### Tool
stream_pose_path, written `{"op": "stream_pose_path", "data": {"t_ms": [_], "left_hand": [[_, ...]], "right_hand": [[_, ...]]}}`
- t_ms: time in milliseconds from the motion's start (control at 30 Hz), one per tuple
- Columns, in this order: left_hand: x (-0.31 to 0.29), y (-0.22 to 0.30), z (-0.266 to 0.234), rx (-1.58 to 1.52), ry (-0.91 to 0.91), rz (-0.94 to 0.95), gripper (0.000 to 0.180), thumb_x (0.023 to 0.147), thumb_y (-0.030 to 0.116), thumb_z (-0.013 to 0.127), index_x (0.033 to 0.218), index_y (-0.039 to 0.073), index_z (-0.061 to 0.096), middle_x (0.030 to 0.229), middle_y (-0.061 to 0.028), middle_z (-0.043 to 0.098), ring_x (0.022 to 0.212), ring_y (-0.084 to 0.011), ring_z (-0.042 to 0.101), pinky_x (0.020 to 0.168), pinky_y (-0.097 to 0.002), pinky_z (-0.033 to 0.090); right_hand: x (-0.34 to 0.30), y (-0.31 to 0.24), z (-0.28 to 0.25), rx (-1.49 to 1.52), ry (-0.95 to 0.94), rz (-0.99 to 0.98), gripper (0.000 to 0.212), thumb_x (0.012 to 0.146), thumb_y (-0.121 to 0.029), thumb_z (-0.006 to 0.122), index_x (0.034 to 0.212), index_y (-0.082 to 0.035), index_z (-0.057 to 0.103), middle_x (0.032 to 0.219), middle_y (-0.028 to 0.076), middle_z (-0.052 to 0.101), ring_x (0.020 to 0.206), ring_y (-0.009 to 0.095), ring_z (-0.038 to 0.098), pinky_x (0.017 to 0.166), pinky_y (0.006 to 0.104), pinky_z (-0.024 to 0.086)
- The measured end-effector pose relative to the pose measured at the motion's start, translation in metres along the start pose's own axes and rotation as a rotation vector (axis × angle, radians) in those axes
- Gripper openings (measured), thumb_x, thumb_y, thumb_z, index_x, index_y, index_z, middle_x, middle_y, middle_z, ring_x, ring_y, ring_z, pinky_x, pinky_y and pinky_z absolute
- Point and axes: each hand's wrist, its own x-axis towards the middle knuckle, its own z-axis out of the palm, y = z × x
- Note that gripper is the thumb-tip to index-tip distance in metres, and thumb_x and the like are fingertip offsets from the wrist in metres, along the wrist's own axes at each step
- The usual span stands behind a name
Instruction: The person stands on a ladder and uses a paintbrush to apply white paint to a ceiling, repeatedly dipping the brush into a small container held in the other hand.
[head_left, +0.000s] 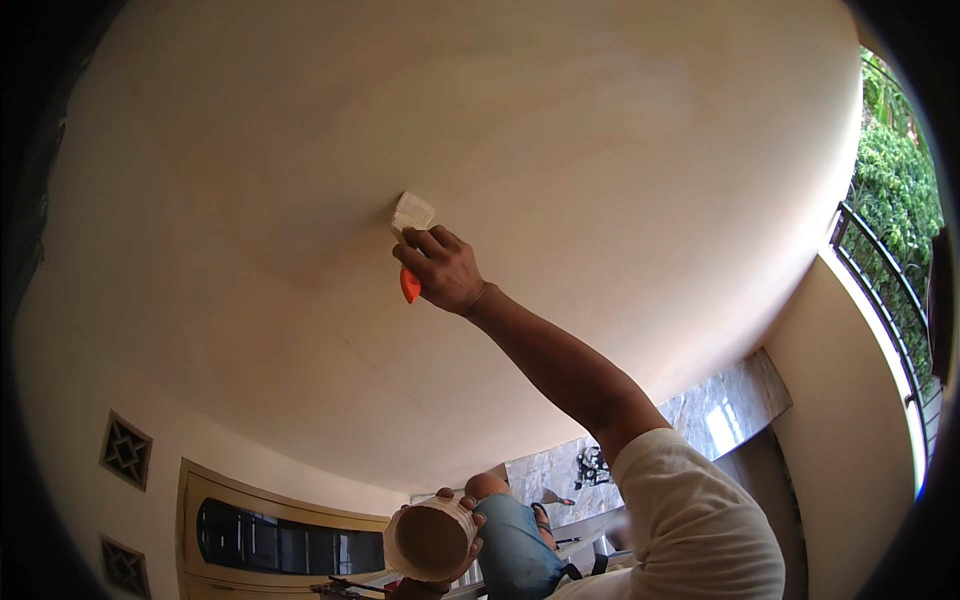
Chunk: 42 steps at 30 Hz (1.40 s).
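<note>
My right hand (pixel 450 270) is closed around a paintbrush (pixel 411 285) with an orange handle. Its pale, paint-coated bristles touch or nearly touch the broad cream surface (pixel 560 190), which fills most of the view. My right arm reaches up and left from the lower right. Low in the picture, my left hand (pixel 477 540) grips a round, pale tub (pixel 393 545) with its open mouth tilted toward me. A beige tone shows inside it; how much paint it contains is hard to tell.
Below are my knee in blue denim shorts (pixel 520 545), a sandalled foot and a grey marbled floor (pixel 740 400). A framed door (pixel 190 530) with dark glass and two square vents (pixel 127 450) sit lower left. At right, a railing (pixel 885 250) borders green plants (pixel 895 175).
</note>
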Motion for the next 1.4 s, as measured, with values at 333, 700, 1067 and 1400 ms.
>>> {"op": "stream_pose_path", "data": {"t_ms": [333, 700, 1067, 1400], "left_hand": [[-0.014, -0.004, -0.007, -0.126, 0.062, 0.010, 0.063, 0.101, 0.054, 0.061, 0.146, 0.011, 0.049, 0.142, -0.0193, 0.050, 0.132, -0.0405, 0.052, 0.094, -0.0540, 0.058], [-0.007, 0.001, -0.012, -0.051, 0.048, -0.008, 0.059, 0.101, 0.052, 0.062, 0.143, 0.012, 0.052, 0.138, -0.0184, 0.052, 0.133, -0.0407, 0.052, 0.092, -0.0526, 0.060], [-0.013, 0.000, -0.006, -0.034, 0.112, 0.016, 0.060, 0.100, 0.055, 0.061, 0.143, 0.015, 0.052, 0.137, -0.0170, 0.052, 0.128, -0.0384, 0.053, 0.087, -0.0493, 0.060], [-0.010, 0.001, -0.017, -0.012, 0.080, 0.008, 0.065, 0.099, 0.058, 0.060, 0.144, 0.012, 0.051, 0.138, -0.0185, 0.051, 0.130, -0.0406, 0.052, 0.091, -0.0525, 0.059]], "right_hand": [[-0.004, 0.100, -0.085, 0.635, 0.378, 0.785, 0.011, 0.093, -0.007, 0.076, 0.103, -0.002, 0.073, 0.098, 0.005, 0.073, 0.092, 0.013, 0.068, 0.085, 0.0284, 0.055], [0.005, 0.101, -0.103, -0.337, 0.297, 0.261, 0.021, 0.083, -0.004, 0.076, 0.100, -0.015, 0.076, 0.108, 0.007, 0.072, 0.094, 0.030, 0.069, 0.077, 0.0393, 0.057], [0.067, 0.120, -0.104, 0.684, 0.220, 0.643, 0.010, 0.090, -0.004, 0.075, 0.100, -0.003, 0.075, 0.096, 0.007, 0.075, 0.089, 0.012, 0.069, 0.079, 0.0292, 0.056], [0.091, 0.204, -0.209, 0.112, 0.517, 0.508, 0.012, 0.090, -0.013, 0.079, 0.101, -0.008, 0.077, 0.099, 0.002, 0.077, 0.093, 0.013, 0.072, 0.084, 0.0301, 0.057]]}}
